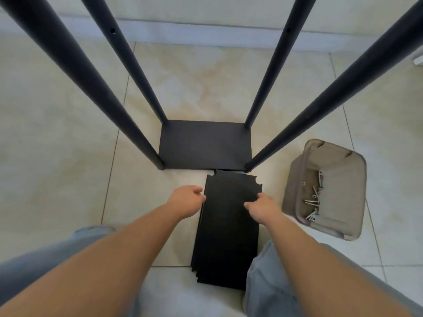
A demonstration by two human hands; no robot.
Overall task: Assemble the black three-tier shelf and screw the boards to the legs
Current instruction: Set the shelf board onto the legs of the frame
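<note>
We find the stack of black boards (226, 232) lying flat on the floor tiles (68, 133), between the person's knees. The left hand (186, 199) sits at the stack's left edge, fingers curled, and we cannot tell whether it has hold. The right hand (261, 205) rests on the right edge, fingers curled over it; whether it grips is also unclear. We judge a board stiff, thin, light and smooth, best taken by both long edges, clear of the notched corners (257, 179). Right of the stack, a beige tray (329, 161) holds loose screws (313, 200). Beyond the stack, touching or nearly so, one board (206, 145) lies with four legs (128, 72) rising from its corners.
</note>
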